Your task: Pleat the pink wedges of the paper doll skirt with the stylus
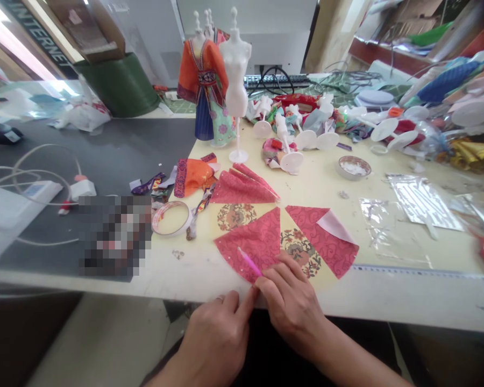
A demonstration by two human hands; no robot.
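My right hand (292,303) is closed around a slim pink pen-like stick (251,263), whose pale tip points up and left over a fan-shaped red patterned fabric piece (252,236). Small pale dots run along that piece's curved edge. My left hand (220,330) is curled, its index fingertip meeting my right fingers at the fabric's lower edge by the table front. Whatever lies between the fingertips is hidden. To the right rests another red fabric piece (322,236) with a corner folded over. Behind lies a gathered red piece (242,185). Round floral prints (300,252) show between them.
A tape roll (171,219), orange doll garment (196,176) and scraps lie left. Behind stand a dressed mannequin (204,86) and a bare white mannequin (234,80). A small round dish (353,167), plastic bags (395,226) and a ruler (411,273) are right.
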